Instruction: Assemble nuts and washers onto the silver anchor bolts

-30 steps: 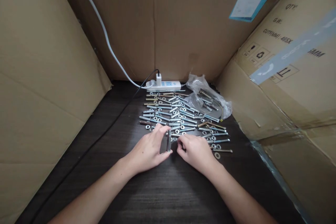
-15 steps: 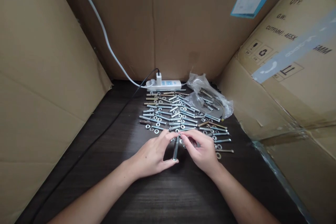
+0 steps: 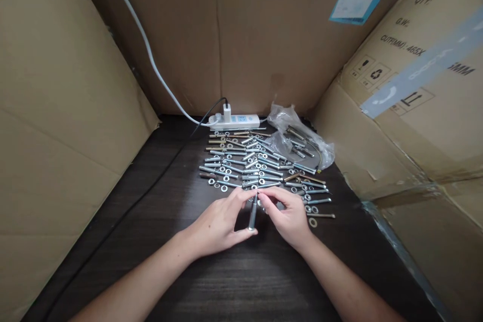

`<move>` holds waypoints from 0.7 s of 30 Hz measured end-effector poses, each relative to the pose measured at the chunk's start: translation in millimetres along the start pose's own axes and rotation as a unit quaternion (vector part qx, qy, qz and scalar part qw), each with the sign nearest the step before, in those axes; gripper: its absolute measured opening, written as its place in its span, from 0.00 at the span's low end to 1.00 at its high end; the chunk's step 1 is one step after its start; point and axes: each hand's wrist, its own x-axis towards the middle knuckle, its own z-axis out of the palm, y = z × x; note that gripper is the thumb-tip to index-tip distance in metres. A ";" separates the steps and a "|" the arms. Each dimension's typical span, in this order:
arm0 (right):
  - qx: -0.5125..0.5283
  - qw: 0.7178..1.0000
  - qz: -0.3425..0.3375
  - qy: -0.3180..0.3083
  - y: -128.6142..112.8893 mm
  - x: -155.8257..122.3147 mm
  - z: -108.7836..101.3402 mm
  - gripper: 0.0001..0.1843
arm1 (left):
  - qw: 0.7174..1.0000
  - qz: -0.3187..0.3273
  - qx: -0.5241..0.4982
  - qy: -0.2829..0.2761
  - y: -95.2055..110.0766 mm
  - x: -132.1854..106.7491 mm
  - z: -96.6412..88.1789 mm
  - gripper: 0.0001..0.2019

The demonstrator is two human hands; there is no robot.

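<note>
Between my two hands is a silvery expansion bolt point(image 3: 253, 214), its near end resting by the thumb of my left hand point(image 3: 221, 219). That hand's index finger reaches to the bolt's far end, so the bolt is held lengthwise between finger and thumb. My right hand point(image 3: 289, 214) pinches at the same far end with thumb and index finger; the small part in the pinch is mostly hidden by the fingertips. Just beyond my hands lie rows of bolts, sleeves, nuts and washers point(image 3: 224, 188) on the dark table point(image 3: 226, 282).
A white power strip point(image 3: 245, 121) with a plugged-in charger stands at the back. Right of it lies a clear plastic bag point(image 3: 283, 118) with more bolts. A black cable point(image 3: 151, 183) crosses the table's left side. Cardboard walls point(image 3: 181, 40) enclose the back and both sides.
Hardly anything differs. Both hands keep their hold on the bolt, with the right fingers shifting very slightly at its far end. The whole view has drifted a little.
</note>
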 end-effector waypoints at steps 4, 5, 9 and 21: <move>-0.011 1.000 -0.014 -0.007 2.0 -0.2 -0.5 0.08 | 1.000 0.000 0.003 -0.009 0.8 0.8 -2.5 0.34; -0.014 1.000 -0.019 -0.009 2.3 -0.2 -0.8 0.08 | 1.000 -0.001 0.005 -0.012 1.1 0.9 -3.0 0.34; -0.028 0.999 -0.026 -0.008 2.2 -0.2 -2.2 0.08 | 1.000 -0.001 0.006 -0.013 1.5 0.5 -2.8 0.30; 0.002 0.999 0.018 -0.031 0.1 -0.7 -4.1 0.10 | 0.999 -0.023 -0.019 -0.015 -1.0 0.9 -0.1 0.36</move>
